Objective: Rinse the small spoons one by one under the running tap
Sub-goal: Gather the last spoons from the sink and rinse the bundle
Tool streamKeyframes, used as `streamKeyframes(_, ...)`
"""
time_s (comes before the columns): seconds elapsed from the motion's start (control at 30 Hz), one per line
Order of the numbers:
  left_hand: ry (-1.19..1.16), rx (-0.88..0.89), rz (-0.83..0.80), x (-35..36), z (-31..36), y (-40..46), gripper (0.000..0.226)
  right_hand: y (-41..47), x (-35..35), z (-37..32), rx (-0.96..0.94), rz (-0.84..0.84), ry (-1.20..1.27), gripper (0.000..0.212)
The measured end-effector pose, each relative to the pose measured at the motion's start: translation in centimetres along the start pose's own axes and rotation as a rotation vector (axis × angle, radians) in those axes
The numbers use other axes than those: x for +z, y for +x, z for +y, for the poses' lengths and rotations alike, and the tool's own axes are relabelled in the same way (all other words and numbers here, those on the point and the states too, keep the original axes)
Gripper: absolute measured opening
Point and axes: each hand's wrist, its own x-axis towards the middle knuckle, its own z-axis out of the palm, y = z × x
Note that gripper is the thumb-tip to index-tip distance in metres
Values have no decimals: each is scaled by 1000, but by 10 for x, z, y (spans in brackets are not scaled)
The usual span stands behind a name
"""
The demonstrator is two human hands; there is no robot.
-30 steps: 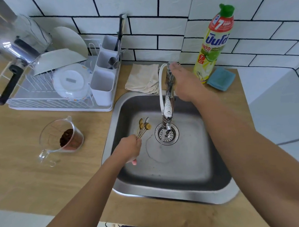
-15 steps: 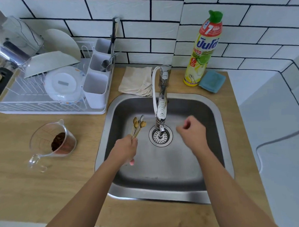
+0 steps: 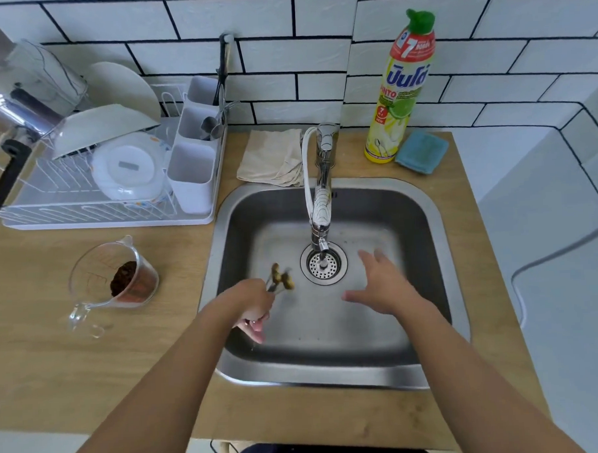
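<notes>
My left hand point(image 3: 254, 305) grips a bunch of small spoons point(image 3: 282, 279) by their handles over the left half of the steel sink point(image 3: 423, 207). Their gold bowls point up and right, toward the drain point(image 3: 324, 265), and look blurred. The chrome tap point(image 3: 323, 191) reaches over the drain; a thin stream falls from its spout. My right hand point(image 3: 384, 284) hovers over the sink to the right of the drain, fingers spread and holding nothing.
A white dish rack point(image 3: 95, 214) with plates, a pot and a cutlery holder stands left of the sink. A measuring cup point(image 3: 115, 285) with brown powder sits on the wooden counter. Behind the sink lie a beige cloth point(image 3: 270, 159), a dish soap bottle point(image 3: 401, 88) and a blue sponge point(image 3: 421, 150).
My right hand left the tap handle, came down into the sink and has spread its fingers. My left hand has tilted the spoons toward the drain.
</notes>
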Motion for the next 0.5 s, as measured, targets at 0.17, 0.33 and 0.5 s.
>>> streamKeyframes(0.17, -29, 179, 365, 4, -2, 2, 19, 0, 0, -14, -107, 476, 251, 22)
streamKeyframes(0.33, -150, 217, 527, 18, -3, 10, 12, -3, -3, -14, -297, 741, 286, 29)
streamKeyframes(0.5, 312, 103, 227, 6, 1, 6, 37, 3, 8, 2, -3, 9, 12, 51)
